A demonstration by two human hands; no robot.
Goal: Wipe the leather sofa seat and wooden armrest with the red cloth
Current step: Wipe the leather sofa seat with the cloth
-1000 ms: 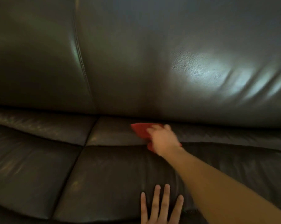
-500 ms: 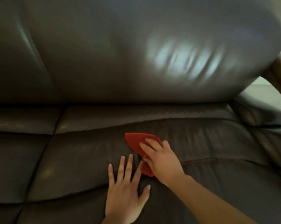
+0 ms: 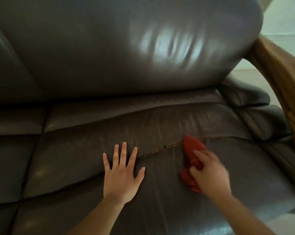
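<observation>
The dark brown leather sofa seat [image 3: 160, 206] fills the lower half of the view. My right hand [image 3: 209, 173] presses the red cloth [image 3: 192, 150] onto the seat right of centre, fingers closed over it, the cloth's tip reaching a seam [image 3: 162, 147] that gapes and shows its stitching. My left hand [image 3: 122, 172] lies flat on the seat left of that seam, fingers spread, holding nothing. The wooden armrest [image 3: 282, 70] curves down the right edge, apart from both hands.
The shiny leather backrest cushion [image 3: 126, 48] rises behind the seat. A small leather side pad [image 3: 245, 97] sits between seat and armrest. A second seat section [image 3: 11, 158] lies to the left. Pale floor [image 3: 289, 16] shows beyond the armrest.
My right hand has slid the red cloth rightward along the seat, away from my left hand. The view has shifted right, showing more of the armrest. The seam now gapes between the hands.
</observation>
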